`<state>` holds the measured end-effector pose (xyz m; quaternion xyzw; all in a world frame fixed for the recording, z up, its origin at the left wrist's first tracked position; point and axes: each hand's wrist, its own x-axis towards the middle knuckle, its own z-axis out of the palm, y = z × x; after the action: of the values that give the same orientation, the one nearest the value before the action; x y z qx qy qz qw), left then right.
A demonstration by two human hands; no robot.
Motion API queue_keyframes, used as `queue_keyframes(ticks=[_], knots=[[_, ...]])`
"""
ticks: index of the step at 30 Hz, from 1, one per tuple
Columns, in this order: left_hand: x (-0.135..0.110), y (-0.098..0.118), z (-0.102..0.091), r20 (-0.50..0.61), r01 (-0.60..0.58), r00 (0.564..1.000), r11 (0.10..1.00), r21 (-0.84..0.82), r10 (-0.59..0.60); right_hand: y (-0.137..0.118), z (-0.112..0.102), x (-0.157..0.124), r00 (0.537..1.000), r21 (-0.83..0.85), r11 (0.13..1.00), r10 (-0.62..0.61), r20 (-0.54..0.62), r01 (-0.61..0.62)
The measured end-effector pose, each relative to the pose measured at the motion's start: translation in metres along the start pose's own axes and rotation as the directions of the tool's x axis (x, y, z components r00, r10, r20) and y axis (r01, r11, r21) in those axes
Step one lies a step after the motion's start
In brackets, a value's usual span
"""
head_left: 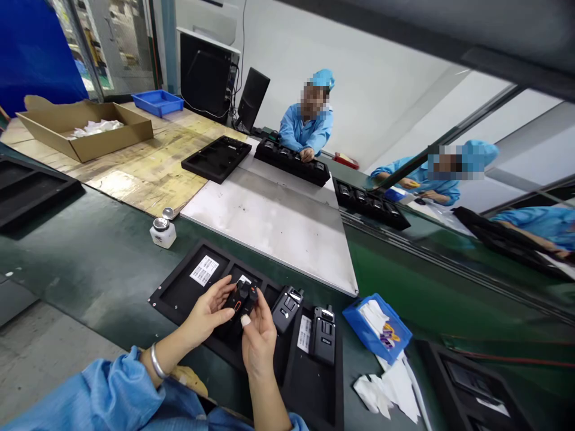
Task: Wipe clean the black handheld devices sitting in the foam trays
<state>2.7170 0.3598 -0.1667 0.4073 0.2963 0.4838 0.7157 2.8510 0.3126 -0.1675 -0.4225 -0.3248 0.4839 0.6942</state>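
Between my two hands is a black two-way radio with orange details (239,300), tilted and partly covered by fingers. My left hand (210,312) grips its left side with thumb and fingers. On the other side, my right hand (259,335) holds it, thumb in front. Beneath them lies a black compartment tray (177,293). Two more black radios, one nearer (286,309) and one farther right (324,338), rest in the tray's right compartments. White barcode labels (204,271) lie in some compartments.
A white dispenser bottle (163,233) with its lid up stands behind the tray. To the right are a blue bin (377,329) and crumpled white wipes (375,394). A pale board (269,224) lies ahead. Co-workers in blue (309,126) handle trays beyond. A cardboard box (85,129) sits back left.
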Motion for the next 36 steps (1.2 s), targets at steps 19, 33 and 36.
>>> queue_keyframes(ticks=[19,33,36], knots=[[-0.060,0.039,-0.017,0.331,-0.187,0.943,0.857,0.481,0.020,-0.031,-0.015,-0.064,0.982,-0.175,0.983,-0.022,0.188,0.055],[-0.054,0.039,-0.015,0.391,-0.301,0.916,0.794,0.528,0.088,-0.031,-0.014,-0.059,0.967,-0.193,0.976,-0.051,0.251,0.102],[-0.054,0.042,-0.011,0.388,-0.319,0.917,0.747,0.584,0.089,-0.029,-0.016,-0.059,0.967,-0.194,0.978,-0.022,0.255,0.073]])
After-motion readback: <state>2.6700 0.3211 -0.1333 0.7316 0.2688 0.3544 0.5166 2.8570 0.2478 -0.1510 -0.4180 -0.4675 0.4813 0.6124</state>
